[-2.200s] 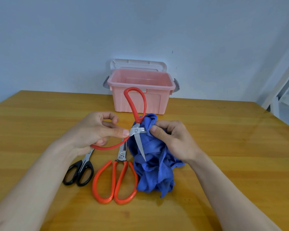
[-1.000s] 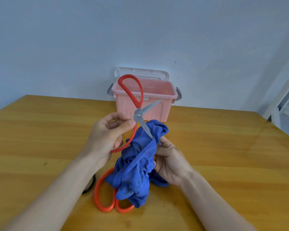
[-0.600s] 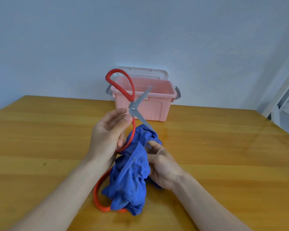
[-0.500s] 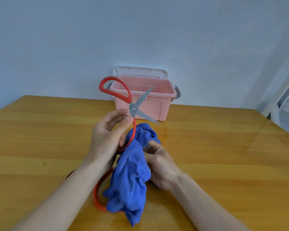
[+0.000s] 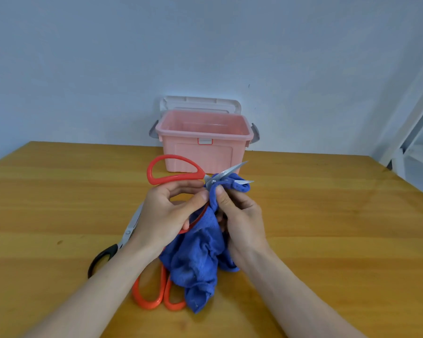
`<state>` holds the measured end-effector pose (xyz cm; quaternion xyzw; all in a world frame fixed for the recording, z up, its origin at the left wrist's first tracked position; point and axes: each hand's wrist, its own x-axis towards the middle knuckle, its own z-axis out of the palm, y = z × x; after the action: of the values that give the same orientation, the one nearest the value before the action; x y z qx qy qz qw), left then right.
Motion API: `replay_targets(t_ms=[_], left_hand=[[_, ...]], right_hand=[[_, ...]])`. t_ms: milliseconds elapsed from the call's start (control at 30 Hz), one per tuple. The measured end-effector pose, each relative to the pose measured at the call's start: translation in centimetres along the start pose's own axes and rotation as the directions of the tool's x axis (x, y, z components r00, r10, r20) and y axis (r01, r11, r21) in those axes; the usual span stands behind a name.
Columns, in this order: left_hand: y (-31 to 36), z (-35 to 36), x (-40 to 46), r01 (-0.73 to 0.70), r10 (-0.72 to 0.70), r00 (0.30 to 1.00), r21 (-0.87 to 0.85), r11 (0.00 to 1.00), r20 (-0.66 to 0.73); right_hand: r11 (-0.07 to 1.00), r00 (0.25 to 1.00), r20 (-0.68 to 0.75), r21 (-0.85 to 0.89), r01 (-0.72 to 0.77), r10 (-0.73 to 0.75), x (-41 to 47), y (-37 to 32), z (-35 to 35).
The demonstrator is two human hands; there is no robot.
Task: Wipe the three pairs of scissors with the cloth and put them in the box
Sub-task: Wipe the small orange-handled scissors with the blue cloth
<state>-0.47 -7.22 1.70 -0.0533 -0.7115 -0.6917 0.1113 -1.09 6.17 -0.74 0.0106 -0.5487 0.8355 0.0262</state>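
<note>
My left hand point(image 5: 169, 213) grips the lower handle loop of the red scissors point(image 5: 174, 173), held above the table with the blades spread and pointing right. My right hand point(image 5: 239, 215) pinches the blue cloth point(image 5: 195, 254) around the lower blade near the pivot; the rest of the cloth hangs to the table. A second pair of orange-handled scissors point(image 5: 154, 291) lies under the cloth, blades hidden. The black-handled scissors point(image 5: 112, 250) lie to the left, partly behind my left forearm. The pink box point(image 5: 203, 140) stands open at the back of the table.
The box's white lid point(image 5: 200, 102) leans behind it against the wall. The wooden table point(image 5: 327, 228) reaches the wall, and its right edge runs beside a white metal frame point(image 5: 410, 132).
The red scissors came down from in front of the box and turned so the blades point right. My right hand rose and brought the cloth onto the lower blade.
</note>
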Motion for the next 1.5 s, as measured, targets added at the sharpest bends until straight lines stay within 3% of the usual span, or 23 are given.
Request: replay_targets(t_ms=[167, 433, 800, 1000, 1100, 1233, 1300, 1400, 1500], left_hand=[[-0.2, 0.3, -0.2, 0.021, -0.021, 1.0, -0.02, 1.0, -0.002], [0.5, 0.3, 0.0, 0.03, -0.019, 0.998, -0.186, 0.982, 0.062], [-0.7, 0.7, 0.0, 0.184, -0.175, 0.983, -0.274, 0.944, 0.057], [-0.8, 1.1, -0.1, 0.212, -0.201, 0.977, -0.354, 0.911, 0.069], [-0.9, 1.1, 0.0, 0.227, -0.209, 0.974, -0.37, 0.901, 0.088], [-0.9, 1.2, 0.0, 0.267, -0.23, 0.963, -0.39, 0.881, 0.139], [-0.6, 1.2, -0.1, 0.266, -0.225, 0.963, -0.388, 0.883, 0.149], [-0.4, 1.1, 0.0, 0.24, -0.208, 0.97, -0.397, 0.886, 0.123], [-0.5, 1.2, 0.1, 0.235, -0.217, 0.972, -0.413, 0.88, 0.091]], right_hand=[[0.99, 0.997, -0.014, 0.12, -0.074, 0.076, 0.1, -0.7, 0.0], [0.999, 0.996, 0.089, 0.047, 0.012, -0.016, 0.3, -2.1, -0.6], [1.0, 0.993, -0.118, 0.014, 0.026, -0.025, 0.5, -0.3, 0.5], [0.995, 1.0, -0.006, 0.097, -0.014, 0.014, 0.6, -0.4, 0.3], [0.999, 0.998, -0.059, 0.034, 0.024, -0.022, 0.6, -0.9, 0.1], [0.937, 0.956, -0.103, -0.253, 0.241, -0.274, 0.6, -1.7, -0.1], [0.907, 0.93, -0.124, -0.299, 0.297, -0.345, 0.7, -1.9, 0.0], [0.905, 0.936, -0.096, -0.303, 0.298, -0.34, 0.8, -1.9, 0.3], [0.962, 0.974, -0.059, -0.182, 0.204, -0.218, 0.9, -1.4, 0.4]])
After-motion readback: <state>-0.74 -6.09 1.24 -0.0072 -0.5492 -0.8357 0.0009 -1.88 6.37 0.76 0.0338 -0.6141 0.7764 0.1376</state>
